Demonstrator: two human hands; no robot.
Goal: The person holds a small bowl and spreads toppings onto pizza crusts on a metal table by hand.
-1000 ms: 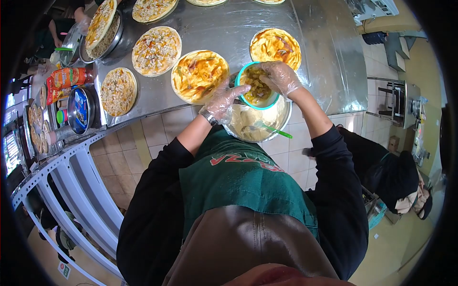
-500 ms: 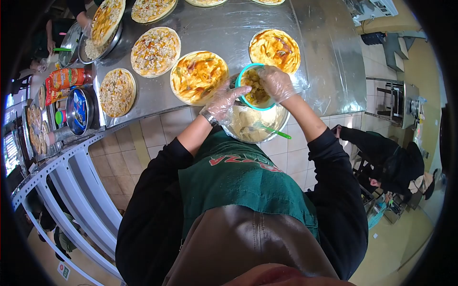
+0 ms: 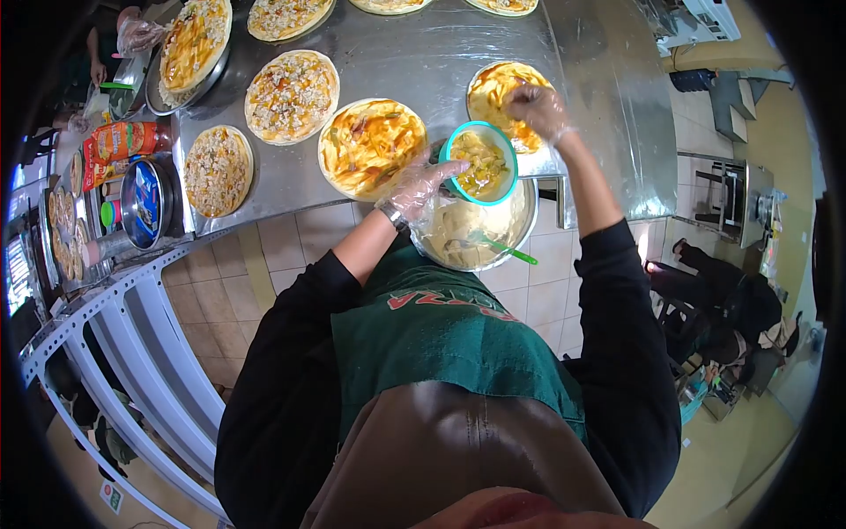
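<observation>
My left hand (image 3: pixel 418 187), in a clear plastic glove, grips the left rim of a turquoise bowl (image 3: pixel 483 167) with chopped yellow-green pieces in it. My right hand (image 3: pixel 537 109), gloved too, hangs over a sauced pizza base (image 3: pixel 493 86) with its fingers bunched and pointing down; what they hold is too small to make out. Under the turquoise bowl is a metal bowl of pale creamy mix (image 3: pixel 458 231), a green-handled spoon (image 3: pixel 511 250) resting in it. Another sauced base (image 3: pixel 373 148) lies just beyond my left hand.
Several topped bases, one of them nearest at the left (image 3: pixel 218 171), lie on the metal table (image 3: pixel 608 115). A blue-grey rack (image 3: pixel 141 344) stands at the lower left. One person's gloved hand (image 3: pixel 139 35) shows at the upper left; another person (image 3: pixel 736 295) is at the right.
My right hand has left the turquoise bowl and moved up and right over the sauced base. The bowl, still in my left hand, has shifted slightly. The person at the right has moved.
</observation>
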